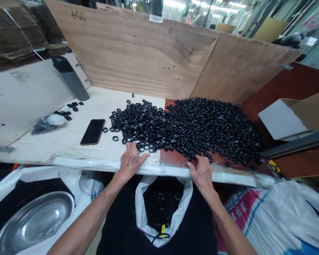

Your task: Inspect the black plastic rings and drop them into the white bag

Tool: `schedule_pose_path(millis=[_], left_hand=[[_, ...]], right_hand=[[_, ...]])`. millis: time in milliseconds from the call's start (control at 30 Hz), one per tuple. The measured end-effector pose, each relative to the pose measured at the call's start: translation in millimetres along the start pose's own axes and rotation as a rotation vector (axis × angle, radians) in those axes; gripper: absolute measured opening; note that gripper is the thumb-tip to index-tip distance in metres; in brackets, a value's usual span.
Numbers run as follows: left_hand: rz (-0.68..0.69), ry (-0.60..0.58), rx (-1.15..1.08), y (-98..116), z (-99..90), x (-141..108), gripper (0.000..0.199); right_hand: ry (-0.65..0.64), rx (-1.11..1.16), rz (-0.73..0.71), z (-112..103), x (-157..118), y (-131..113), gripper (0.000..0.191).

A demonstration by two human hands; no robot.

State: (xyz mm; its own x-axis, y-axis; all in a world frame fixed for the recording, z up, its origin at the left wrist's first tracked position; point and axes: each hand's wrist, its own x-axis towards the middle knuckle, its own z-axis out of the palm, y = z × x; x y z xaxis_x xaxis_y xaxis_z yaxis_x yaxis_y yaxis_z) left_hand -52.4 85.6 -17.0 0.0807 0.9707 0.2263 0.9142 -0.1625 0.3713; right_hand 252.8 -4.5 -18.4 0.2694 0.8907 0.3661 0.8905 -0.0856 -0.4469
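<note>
A wide pile of small black ring-shaped parts [202,124] covers the middle and right of the table. My left hand [131,159] rests at the pile's near left edge, thumb spread from the fingers, touching the nearest rings. On the right, my right hand [202,171] lies at the table's front edge, its thumb apart and its fingertips against the near side of the pile. Neither hand shows anything held. Between my forearms, below the edge, an open white sack [184,209] contains more black parts.
A phone [93,131], a grey bottle [76,83] and a plastic bag [44,124] are on the left. Wooden boards [149,53] wall the back. An open carton [284,118] stands right. Below are a metal basin [37,223] and stuffed sacks [279,212].
</note>
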Motion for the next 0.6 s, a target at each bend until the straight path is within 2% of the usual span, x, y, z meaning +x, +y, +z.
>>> schedule_pose_path(millis=[100,200,367,467,533,600], left_hand=[[0.08,0.019,-0.082,26,14.5,-9,0.064],[0.146,0.041,-0.193,45,25.2,-14,0.061],[0.166,0.074,-0.4,52,21.6,-23,0.062],[0.171,0.102,-0.462,53,13.4,-34,0.037],[0.257,0.05,-0.463,59,11.7,-41,0.016],[0.349,-0.027,-0.445,70,14.5,-44,0.009]], right_hand=[[-0.035,0.041,-0.008,10,4,-3,0.046],[-0.033,0.088,-0.017,17,5,-11,0.037],[-0.019,0.122,-0.035,21,6,-19,0.024],[0.047,0.192,-0.004,18,1,-22,0.023],[0.08,0.271,-0.007,15,-4,-27,0.02],[0.065,0.358,-0.044,11,-9,-33,0.016]])
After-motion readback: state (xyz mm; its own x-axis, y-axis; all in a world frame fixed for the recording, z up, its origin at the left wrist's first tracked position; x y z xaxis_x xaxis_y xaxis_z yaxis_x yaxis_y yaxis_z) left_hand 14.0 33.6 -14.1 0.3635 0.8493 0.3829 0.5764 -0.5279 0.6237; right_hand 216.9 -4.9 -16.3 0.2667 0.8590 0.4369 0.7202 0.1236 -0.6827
